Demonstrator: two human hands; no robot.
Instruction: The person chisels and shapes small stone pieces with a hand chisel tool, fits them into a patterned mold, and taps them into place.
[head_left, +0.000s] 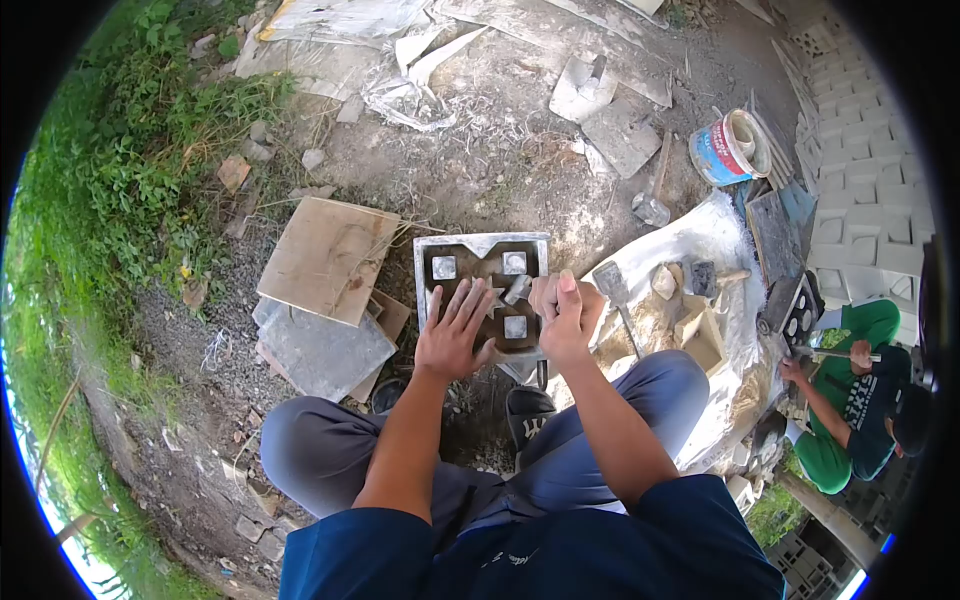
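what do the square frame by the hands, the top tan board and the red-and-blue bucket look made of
Square frame: perhaps metal; grey, dull, with hard, straight edges, though the dusty look leaves it open.
Top tan board: probably plywood; flat, matte and stained, with straight edges.
Red-and-blue bucket: likely plastic; smooth, with bright printing.

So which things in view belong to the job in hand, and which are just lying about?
Job: patterned block mould; left hand spread over it; right hand closed, apparently on a small tool; probably the trowel beside the mould.

Lying about, judging by this view: paint bucket; torn plastic sheeting; stacked boards, possibly spares.
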